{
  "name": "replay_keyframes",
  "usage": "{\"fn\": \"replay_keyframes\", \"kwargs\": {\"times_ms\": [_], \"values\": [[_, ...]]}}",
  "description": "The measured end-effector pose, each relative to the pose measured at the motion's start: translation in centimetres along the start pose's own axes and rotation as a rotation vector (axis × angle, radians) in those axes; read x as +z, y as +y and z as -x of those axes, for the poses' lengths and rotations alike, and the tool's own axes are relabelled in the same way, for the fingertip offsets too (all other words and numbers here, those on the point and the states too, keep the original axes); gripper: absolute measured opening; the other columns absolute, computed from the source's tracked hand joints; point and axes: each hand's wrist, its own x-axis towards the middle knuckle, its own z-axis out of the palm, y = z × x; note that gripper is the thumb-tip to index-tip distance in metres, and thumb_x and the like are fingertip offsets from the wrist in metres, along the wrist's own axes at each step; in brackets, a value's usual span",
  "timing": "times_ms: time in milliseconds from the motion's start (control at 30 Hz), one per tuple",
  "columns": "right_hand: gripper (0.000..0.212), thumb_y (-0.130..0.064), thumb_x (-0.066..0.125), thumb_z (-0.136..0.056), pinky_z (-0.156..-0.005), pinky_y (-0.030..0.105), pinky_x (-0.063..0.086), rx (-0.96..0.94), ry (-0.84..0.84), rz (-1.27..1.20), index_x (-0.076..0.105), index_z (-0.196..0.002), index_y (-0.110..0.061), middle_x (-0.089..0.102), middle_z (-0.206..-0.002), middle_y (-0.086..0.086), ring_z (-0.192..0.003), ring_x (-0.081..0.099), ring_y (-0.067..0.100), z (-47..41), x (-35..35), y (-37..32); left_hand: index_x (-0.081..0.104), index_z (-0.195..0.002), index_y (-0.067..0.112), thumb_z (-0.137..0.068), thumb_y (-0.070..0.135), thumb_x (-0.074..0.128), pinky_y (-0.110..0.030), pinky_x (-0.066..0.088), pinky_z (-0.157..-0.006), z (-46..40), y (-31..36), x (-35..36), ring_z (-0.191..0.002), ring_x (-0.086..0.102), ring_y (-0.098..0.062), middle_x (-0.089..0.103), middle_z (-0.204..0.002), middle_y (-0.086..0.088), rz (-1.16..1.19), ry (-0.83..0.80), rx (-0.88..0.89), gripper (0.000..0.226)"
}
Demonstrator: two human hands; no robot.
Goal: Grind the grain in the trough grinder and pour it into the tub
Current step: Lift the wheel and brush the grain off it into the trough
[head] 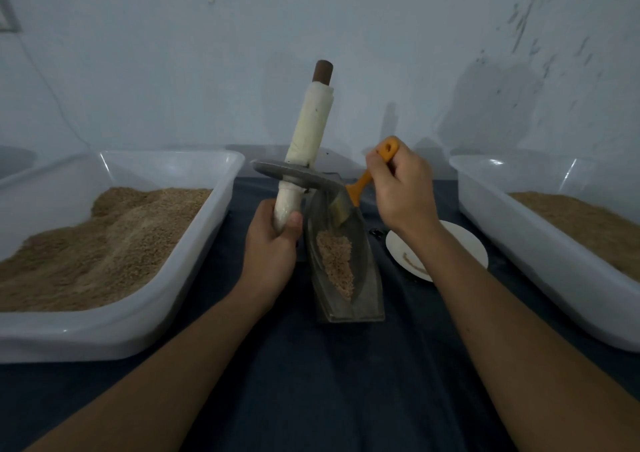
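A dark blue cloth (311, 382) covers the table. Two big white tubs sit on it. The left tub (114, 327) and the right tub (540, 243) both hold brown grain. Between them stands the metal trough grinder (367, 278) with a small pile of grain (336, 261) inside. The left hand (272, 247) grips the low end of the wheel's wrapped handle (310, 133), lifting the wheel (294, 176) up. The right hand (403, 188) pinches an orange brush (360, 188), its bristles touching the trough. A little white plate (460, 243) lies beside it.

left grip (273, 243) clenched, right grip (401, 188) clenched
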Motion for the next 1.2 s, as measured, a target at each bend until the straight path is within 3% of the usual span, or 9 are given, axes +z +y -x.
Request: {"fn": "replay_keyframes", "kwargs": {"times_ms": [267,400,567,667,733,833,900,1033,1200], "values": [[0.033,-0.021,0.056,-0.100,-0.054,0.036,0.040,-0.012,-0.019,0.014,0.046,-0.074,-0.003,0.046,-0.061,0.009,-0.056,0.043,0.012,0.1,0.1,-0.2,0.059,-0.099,0.037,-0.102,0.029,0.059,-0.035,0.050,-0.070,0.0,0.0,0.0,-0.077,0.062,-0.004,0.065,-0.085,0.015,0.002,-0.013,0.002,0.008],[0.033,-0.019,0.057,-0.094,-0.058,0.049,0.047,0.050,-0.037,0.001,0.045,-0.072,0.002,0.050,-0.066,0.022,-0.063,0.053,0.037,-0.1,0.2,-0.4,0.059,-0.100,0.035,-0.102,0.028,0.059,-0.033,0.049,-0.068,0.1,0.1,0.1,-0.076,0.062,-0.004,0.064,-0.087,0.009,-0.003,-0.016,0.014,0.008],[0.031,-0.019,0.056,-0.098,-0.053,0.036,0.042,-0.007,0.013,0.023,0.048,-0.074,-0.001,0.050,-0.065,0.016,-0.056,0.046,0.020,0.2,0.2,-0.8,0.059,-0.101,0.031,-0.102,0.026,0.059,-0.034,0.049,-0.070,0.1,0.3,0.1,-0.076,0.061,-0.003,0.063,-0.088,0.009,-0.010,-0.016,0.014,0.006],[0.032,-0.014,0.056,-0.098,-0.057,0.047,0.048,0.027,-0.014,0.018,0.044,-0.072,0.002,0.048,-0.066,0.021,-0.062,0.049,0.035,0.4,0.3,-0.8,0.059,-0.099,0.033,-0.102,0.026,0.059,-0.034,0.050,-0.070,0.1,0.3,0.1,-0.076,0.061,-0.003,0.064,-0.087,0.010,-0.014,-0.019,0.012,0.008],[0.032,-0.016,0.056,-0.095,-0.056,0.047,0.046,0.061,0.007,-0.012,0.044,-0.073,0.003,0.047,-0.066,0.021,-0.060,0.046,0.034,0.1,0.1,-1.0,0.059,-0.099,0.034,-0.103,0.026,0.059,-0.033,0.049,-0.070,0.2,0.3,0.1,-0.075,0.061,-0.001,0.064,-0.087,0.010,-0.013,-0.017,0.018,0.008],[0.033,-0.021,0.056,-0.096,-0.051,0.033,0.040,0.056,0.024,-0.041,0.043,-0.071,-0.006,0.043,-0.058,0.003,-0.055,0.042,0.012,-0.2,-0.1,-1.1,0.059,-0.097,0.032,-0.102,0.025,0.059,-0.032,0.046,-0.068,0.2,0.3,0.1,-0.073,0.059,0.000,0.064,-0.084,0.012,-0.017,-0.009,0.017,0.009],[0.033,-0.021,0.056,-0.098,-0.052,0.029,0.039,0.067,-0.012,-0.019,0.044,-0.072,-0.007,0.043,-0.059,-0.004,-0.056,0.042,0.009,0.1,0.1,-1.1,0.059,-0.098,0.034,-0.102,0.027,0.059,-0.033,0.048,-0.067,0.1,0.3,0.1,-0.074,0.061,-0.002,0.064,-0.084,0.015,-0.016,-0.012,0.003,0.009],[0.033,-0.018,0.056,-0.094,-0.057,0.049,0.045,0.115,-0.058,-0.020,0.042,-0.073,0.003,0.045,-0.065,0.020,-0.060,0.046,0.023,0.2,0.0,-1.6,0.060,-0.098,0.036,-0.102,0.028,0.059,-0.038,0.052,-0.069,0.1,0.3,0.1,-0.079,0.063,-0.013,0.066,-0.088,0.007,0.007,-0.008,-0.006,0.009],[0.032,-0.022,0.055,-0.087,-0.053,0.051,0.045,0.113,0.065,-0.015,0.048,-0.076,0.007,0.048,-0.068,0.026,-0.058,0.045,0.024,-1.1,-2.1,-4.5,0.061,-0.099,0.037,-0.102,0.027,0.060,-0.034,0.049,-0.067,0.1,0.3,0.0,-0.076,0.063,-0.007,0.066,-0.087,0.010,0.028,0.002,-0.013,0.010]]}}
